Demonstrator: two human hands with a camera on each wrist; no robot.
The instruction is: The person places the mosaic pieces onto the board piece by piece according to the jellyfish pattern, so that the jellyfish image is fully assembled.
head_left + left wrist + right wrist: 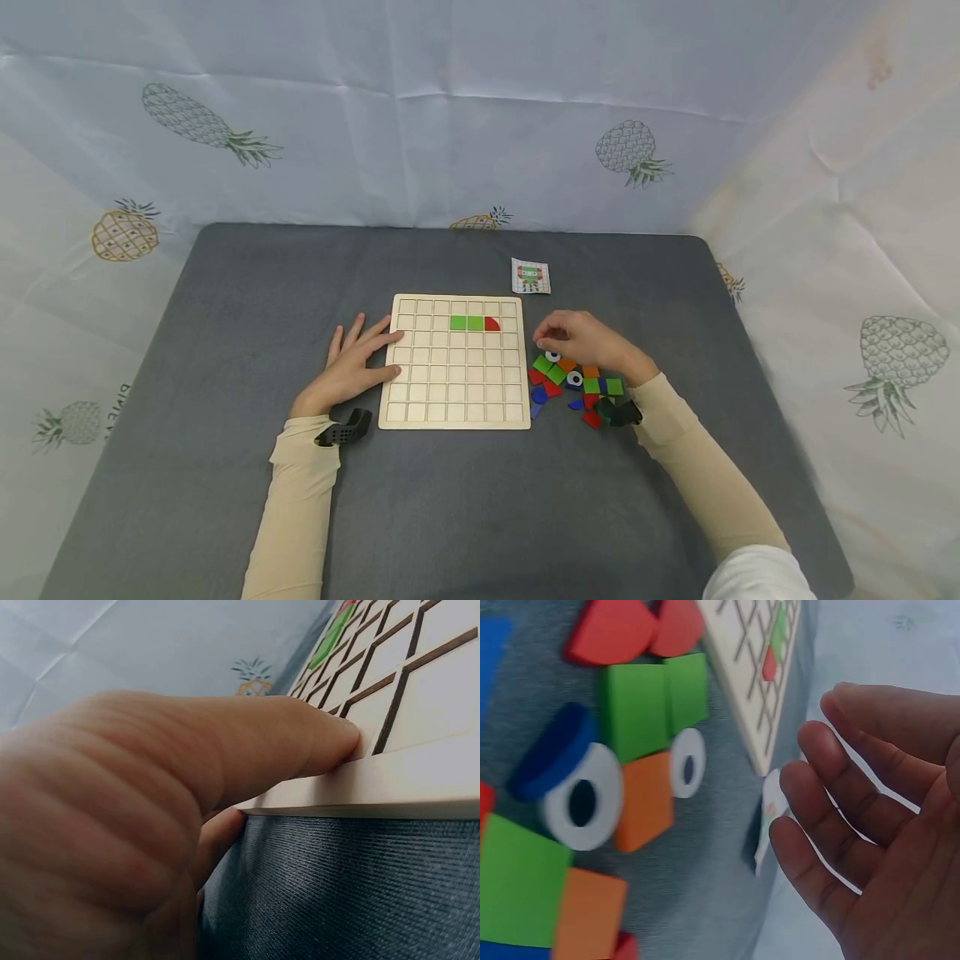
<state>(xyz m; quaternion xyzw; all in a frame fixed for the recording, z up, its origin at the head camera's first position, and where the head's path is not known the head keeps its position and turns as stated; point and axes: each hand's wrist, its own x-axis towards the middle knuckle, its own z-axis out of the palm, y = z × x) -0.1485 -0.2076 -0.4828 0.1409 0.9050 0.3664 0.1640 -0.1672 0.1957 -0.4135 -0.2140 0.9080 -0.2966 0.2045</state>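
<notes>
A square wooden grid board (454, 392) lies flat on the table. Two green squares (467, 322) and a red quarter-round piece (492, 324) sit side by side in one of its upper rows. My left hand (347, 372) is spread at the board's left edge, its thumb (322, 739) resting on the rim. To the right of the board, my right hand (585, 340) hovers over the far end of a group of loose pieces, fingers loosely bent. Nothing shows between the right thumb and fingers in the right wrist view. Closest below are a white eye piece (553, 357) and green blocks (637, 712).
A small printed card (530, 276) with a coloured pattern lies beyond the board's upper right corner. Several orange, red, blue and green pieces (592, 386) are scattered under the right wrist. Pineapple-print cloth (450, 150) hangs behind the grey table (450, 508).
</notes>
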